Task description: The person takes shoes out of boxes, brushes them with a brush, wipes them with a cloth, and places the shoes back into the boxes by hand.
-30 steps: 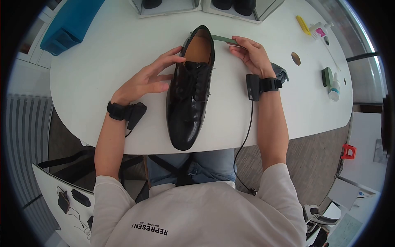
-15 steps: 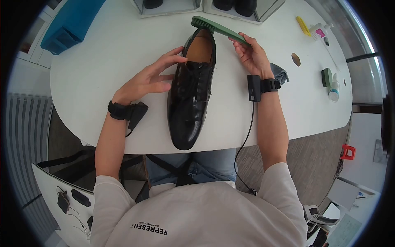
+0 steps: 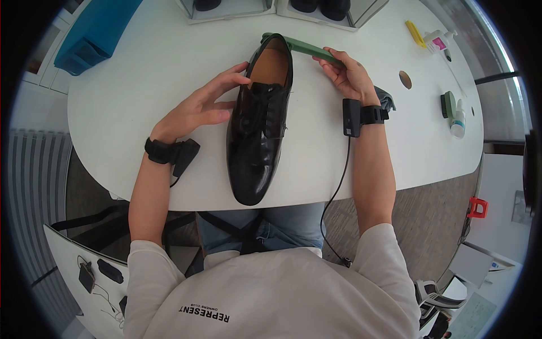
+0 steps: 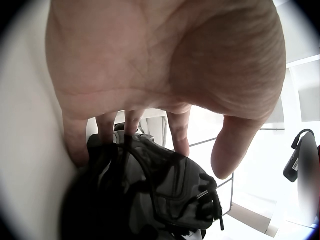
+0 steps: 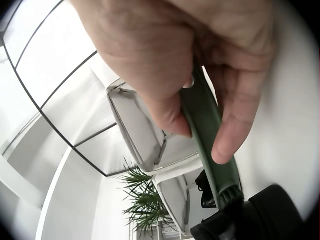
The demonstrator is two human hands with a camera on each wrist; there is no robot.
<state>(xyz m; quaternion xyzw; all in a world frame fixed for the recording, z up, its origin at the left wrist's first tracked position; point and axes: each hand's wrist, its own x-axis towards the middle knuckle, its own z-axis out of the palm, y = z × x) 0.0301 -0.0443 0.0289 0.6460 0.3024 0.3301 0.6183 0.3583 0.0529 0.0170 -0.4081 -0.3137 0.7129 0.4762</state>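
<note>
A black lace-up dress shoe (image 3: 254, 152) stands on the white table, toe toward me and heel away. My left hand (image 3: 199, 108) is at its left side, fingers extended; in the left wrist view the fingertips lie against the dark leather (image 4: 165, 185). With thumb and fingers, my right hand (image 3: 351, 74) pinches the handle of a green brush (image 3: 307, 48). The brush reaches left to the back of the heel, and its head is mostly hidden behind the shoe. In the right wrist view the bristles meet the heel (image 5: 272, 212).
White boxes (image 3: 231, 16) with dark shoes stand at the far edge. A blue case (image 3: 93, 39) lies at far left. A grey cloth (image 3: 385, 99) is behind my right wrist. Rightward are another brush (image 3: 448, 105), a small bottle (image 3: 458, 121), a white bottle (image 3: 437, 42) and a yellow tool (image 3: 415, 34).
The brush rose above the heel, bristles showing, then came back down behind it. My right hand shifted slightly with it. My left hand stayed at the shoe's side.
</note>
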